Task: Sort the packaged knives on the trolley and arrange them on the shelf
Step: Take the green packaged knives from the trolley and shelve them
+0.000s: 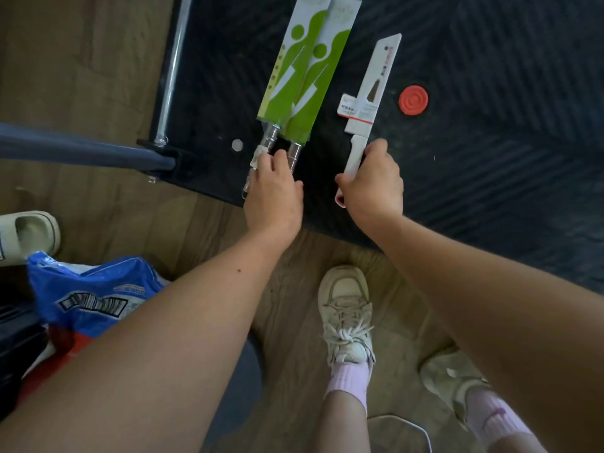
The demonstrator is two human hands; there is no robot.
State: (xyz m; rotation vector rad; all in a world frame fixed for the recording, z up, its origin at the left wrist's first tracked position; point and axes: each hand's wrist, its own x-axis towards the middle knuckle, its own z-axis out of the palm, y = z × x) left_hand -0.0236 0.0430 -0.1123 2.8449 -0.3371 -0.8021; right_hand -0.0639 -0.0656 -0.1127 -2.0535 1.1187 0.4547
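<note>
We looked down at the black trolley. All the knives lay on its ribbed top, close to the edge nearest us. Two green knives in green and white packs lay side by side, touching. Their clear handles stuck out of the packs toward us. Our left hand was on those handles with the fingers bent down over them, so we think it had hold of both at once. We could not tell how tight the hold was.

Just to the right, with a gap of bare trolley between, lay the white knife in its white sleeve. Our right hand was wrapped round its white handle.

All three knives lay the same way, with handles near us and tips far away, leaning a little to the right. So each hand was at the near end of its own knife, and neither had to cross over. We think the next move was to lift them handle first and keep them level, because the long packs could droop or slide apart. A red round disc sat just right of the white knife. We could not see the shelf.
</note>
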